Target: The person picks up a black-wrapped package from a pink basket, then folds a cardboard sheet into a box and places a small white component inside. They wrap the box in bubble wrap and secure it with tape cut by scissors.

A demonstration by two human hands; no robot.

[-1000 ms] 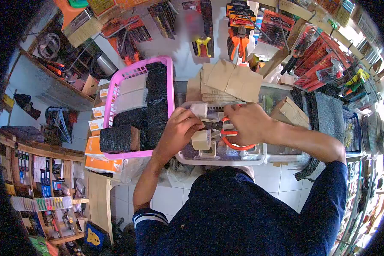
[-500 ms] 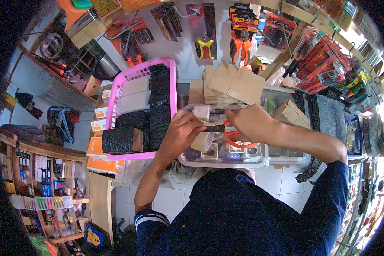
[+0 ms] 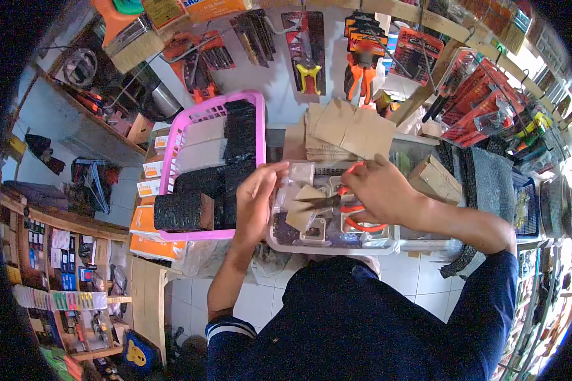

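My right hand (image 3: pixel 378 190) is closed on red-handled scissors (image 3: pixel 356 219), whose dark blades point left over the clear plastic tub (image 3: pixel 337 246). Just left of the blades my left hand (image 3: pixel 258 197) is raised at the tub's left edge, its fingers extended and holding nothing visible. A tan cardboard piece (image 3: pixel 300 218) lies tilted in the tub beneath the blades. Near it sit pale square parts (image 3: pixel 313 232) and a clear plastic packet (image 3: pixel 298 173). The scissor blades look a little apart.
On the left a pink basket (image 3: pixel 258 127) holds black-wrapped packages (image 3: pixel 194 209). Flat cardboard pieces (image 3: pixel 353 127) are stacked behind the tub. Bubble wrap (image 3: pixel 492 181) and a small carton (image 3: pixel 435 181) stand at the right. Packaged tools (image 3: pixel 305 54) hang along the back.
My left hand has let go of the small cardboard piece and moved left, its fingers opening. The piece now lies in the tub. The scissors' blades have parted slightly.
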